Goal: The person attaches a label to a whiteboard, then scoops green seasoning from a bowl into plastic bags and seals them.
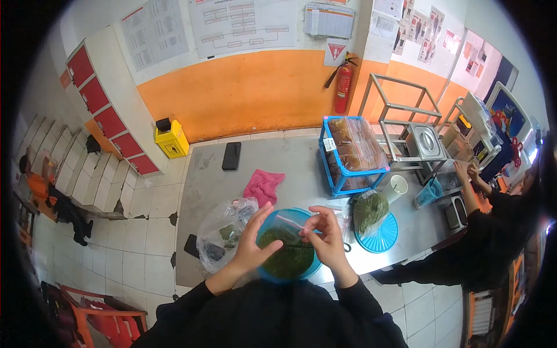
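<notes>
A blue tub (314, 267) holding chopped green leaves stands at the table edge right in front of me. Over it, my right hand (328, 239) pinches a small clear plastic bag (288, 224) by its edge. My left hand (250, 242) is open at the tub's left side, thumb and fingers spread; whether a fingertip touches the bag I cannot tell. Left of that hand lies a crumpled clear plastic bag (212, 240) with some green stuff inside. To the right, a bag of green leaves (370, 211) rests on a round blue lid (380, 236).
On the steel table (200, 174) are a black phone (231, 156), a pink cloth (264, 185), a blue crate (328, 184) of brown packets and a white cup (395, 187). A co-worker (487, 232) in dark clothes works at the right end. Another person (49, 197) is far left.
</notes>
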`<state>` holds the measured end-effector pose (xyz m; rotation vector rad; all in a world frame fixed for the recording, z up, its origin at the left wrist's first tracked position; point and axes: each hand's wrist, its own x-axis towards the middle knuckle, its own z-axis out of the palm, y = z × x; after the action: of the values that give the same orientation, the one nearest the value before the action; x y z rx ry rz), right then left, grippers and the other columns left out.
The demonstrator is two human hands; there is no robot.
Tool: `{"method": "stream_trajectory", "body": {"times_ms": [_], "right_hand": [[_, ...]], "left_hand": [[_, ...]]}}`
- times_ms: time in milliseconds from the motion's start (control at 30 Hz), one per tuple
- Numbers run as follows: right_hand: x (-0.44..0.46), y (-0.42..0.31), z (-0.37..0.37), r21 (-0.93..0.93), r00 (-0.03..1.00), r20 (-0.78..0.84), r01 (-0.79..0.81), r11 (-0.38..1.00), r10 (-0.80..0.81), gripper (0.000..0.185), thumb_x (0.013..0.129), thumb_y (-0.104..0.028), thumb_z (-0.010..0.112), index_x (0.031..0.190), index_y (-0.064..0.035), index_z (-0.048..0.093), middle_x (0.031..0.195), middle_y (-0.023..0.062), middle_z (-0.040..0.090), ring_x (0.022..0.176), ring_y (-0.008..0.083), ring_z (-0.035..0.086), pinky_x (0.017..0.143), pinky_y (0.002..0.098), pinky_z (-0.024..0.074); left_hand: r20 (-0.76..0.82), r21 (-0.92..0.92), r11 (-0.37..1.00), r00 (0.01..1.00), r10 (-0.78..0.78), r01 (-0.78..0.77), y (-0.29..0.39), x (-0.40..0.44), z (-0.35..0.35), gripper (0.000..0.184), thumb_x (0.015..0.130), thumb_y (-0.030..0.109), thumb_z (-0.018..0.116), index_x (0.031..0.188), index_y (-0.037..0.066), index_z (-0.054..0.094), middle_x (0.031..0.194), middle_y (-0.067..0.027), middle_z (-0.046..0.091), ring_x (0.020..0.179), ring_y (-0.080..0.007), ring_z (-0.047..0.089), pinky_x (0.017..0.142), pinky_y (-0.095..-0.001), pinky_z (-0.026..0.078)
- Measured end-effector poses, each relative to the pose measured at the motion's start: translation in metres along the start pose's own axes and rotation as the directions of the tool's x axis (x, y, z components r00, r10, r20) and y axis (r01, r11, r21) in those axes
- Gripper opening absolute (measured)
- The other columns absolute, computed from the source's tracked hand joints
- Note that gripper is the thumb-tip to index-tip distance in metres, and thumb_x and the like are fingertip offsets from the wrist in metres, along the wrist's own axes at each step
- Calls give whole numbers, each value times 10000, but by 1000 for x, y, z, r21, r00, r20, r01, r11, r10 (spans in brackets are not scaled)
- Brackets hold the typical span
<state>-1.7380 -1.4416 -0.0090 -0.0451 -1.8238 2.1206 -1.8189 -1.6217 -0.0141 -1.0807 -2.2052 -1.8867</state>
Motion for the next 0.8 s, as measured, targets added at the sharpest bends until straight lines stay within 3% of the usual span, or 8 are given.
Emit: {"method": "stream_trajectory", "body": {"times_ms": [33,100,300,400,533,600,633,800], "right_hand": [[-2,1,2,2,1000,0,0,1000,0,463,855,47,606,1267,-70,431,889,32,554,837,132,597,658,244,524],[-5,4,6,-28,997,44,-56,998,57,491,855,64,591,1292,-82,420,884,34,552,844,128,592,646,244,528],[-10,2,12,-212,995,92,-11,977,31,501,859,72,581,1305,-91,420,886,41,558,827,119,588,638,222,525],[-12,3,12,-364,995,82,74,928,-47,503,854,62,591,1305,-88,427,896,44,566,818,113,582,664,232,519],[-16,21,10,-462,986,49,162,872,-158,545,799,16,660,1297,-38,447,869,57,584,802,136,584,710,269,511],[-13,23,14,-466,988,53,152,872,-144,592,769,46,654,1314,-30,436,886,90,600,790,163,590,775,308,495],[-12,11,25,-627,945,135,314,713,-297,567,813,-33,682,1338,-6,469,1011,149,624,839,241,603,710,343,514],[-12,10,26,-737,961,227,275,617,-157,587,820,-37,671,1354,-4,430,1107,172,591,874,242,609,783,337,509]], "left_hand": [[-37,133,986,994,107,-102,1,1,0,323,905,109,638,1185,-14,532,1089,-82,613,988,-134,596,863,-288,496],[132,-216,963,982,-136,162,-14,-7,-3,258,920,123,620,1131,-16,568,1025,-79,641,961,-141,616,847,-281,490],[121,-307,893,944,-306,329,-21,-21,-3,144,931,104,597,981,-22,645,878,-73,681,859,-130,639,787,-270,500],[58,-114,966,973,-224,230,-18,-22,-4,135,894,123,645,922,-6,671,829,-61,692,787,-141,657,745,-288,522],[60,-78,988,990,-130,134,-20,-28,-7,166,900,179,639,898,17,677,812,-59,689,779,-106,629,706,-284,508],[71,-23,984,982,-173,175,-16,-27,-14,166,893,183,648,894,19,671,851,-80,691,804,-156,648,758,-308,498],[5,-5,986,986,-169,169,-12,-27,-22,166,893,183,648,894,19,671,851,-80,691,804,-156,648,758,-308,498],[86,110,990,992,-97,87,-16,-31,-29,166,892,201,644,908,37,668,860,-103,681,828,-228,667,739,-328,498]]}}
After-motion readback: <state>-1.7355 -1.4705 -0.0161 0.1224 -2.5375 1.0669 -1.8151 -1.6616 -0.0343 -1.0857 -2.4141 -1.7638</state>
